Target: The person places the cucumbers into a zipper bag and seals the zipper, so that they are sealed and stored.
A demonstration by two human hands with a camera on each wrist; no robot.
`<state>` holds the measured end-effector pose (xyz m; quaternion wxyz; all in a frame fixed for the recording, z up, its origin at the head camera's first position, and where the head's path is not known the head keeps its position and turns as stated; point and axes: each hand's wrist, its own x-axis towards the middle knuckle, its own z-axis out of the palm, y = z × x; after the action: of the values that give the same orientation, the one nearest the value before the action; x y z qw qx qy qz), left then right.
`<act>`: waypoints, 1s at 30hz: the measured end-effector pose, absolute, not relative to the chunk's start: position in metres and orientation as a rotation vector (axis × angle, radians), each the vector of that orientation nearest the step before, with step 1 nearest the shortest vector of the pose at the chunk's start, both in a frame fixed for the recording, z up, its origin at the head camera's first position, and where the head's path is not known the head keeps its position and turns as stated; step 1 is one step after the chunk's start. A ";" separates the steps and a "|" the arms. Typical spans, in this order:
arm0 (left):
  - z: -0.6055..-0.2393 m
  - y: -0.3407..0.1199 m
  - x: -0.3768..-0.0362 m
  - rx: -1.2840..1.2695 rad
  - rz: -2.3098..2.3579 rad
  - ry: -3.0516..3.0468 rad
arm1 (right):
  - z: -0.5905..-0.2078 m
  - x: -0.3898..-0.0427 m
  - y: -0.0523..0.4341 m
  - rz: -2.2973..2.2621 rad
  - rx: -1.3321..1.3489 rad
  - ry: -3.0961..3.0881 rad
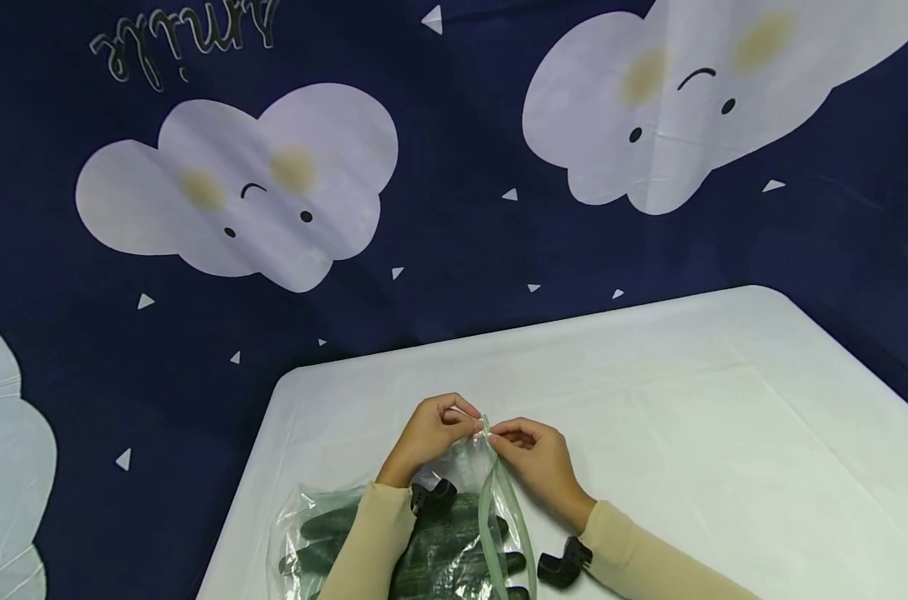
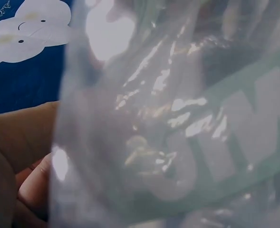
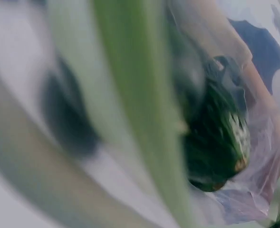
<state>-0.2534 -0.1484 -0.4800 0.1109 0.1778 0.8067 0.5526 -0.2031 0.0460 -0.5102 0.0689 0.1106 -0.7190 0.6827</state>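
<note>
A clear plastic zip bag (image 1: 469, 471) with a pale green zip edge (image 1: 486, 521) lies on its side on the table, several dark green cucumbers (image 1: 442, 542) inside. My left hand (image 1: 434, 429) pinches the far end of the zip edge between thumb and fingertips. Right beside it, my right hand (image 1: 538, 457) pinches the same end from the other side. Nearer to me the two green strips stand apart, so the mouth gapes there. In the left wrist view, shiny plastic (image 2: 111, 156) covers part of the left fingers. Through the mouth, the right wrist view shows a cucumber (image 3: 216, 142).
The white table (image 1: 724, 433) extends far to the right of the bag. Behind it hangs a dark blue cloth (image 1: 454, 208) with printed clouds. Black wrist mounts (image 1: 566, 562) sit on both forearms, the left one over the bag.
</note>
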 end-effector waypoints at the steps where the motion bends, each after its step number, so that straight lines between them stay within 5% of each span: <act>1: -0.481 -0.149 -0.253 0.514 1.625 2.375 | -0.515 -0.203 0.046 2.057 0.334 -2.171; 30: -0.451 -0.145 -0.241 0.467 1.600 2.362 | -0.513 -0.119 0.075 2.036 0.338 -2.564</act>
<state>-0.2414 -0.1452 -0.4511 0.1251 0.1601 0.8107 0.5490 -0.1187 0.0753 -0.5127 -0.0749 0.1025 -0.7769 0.6167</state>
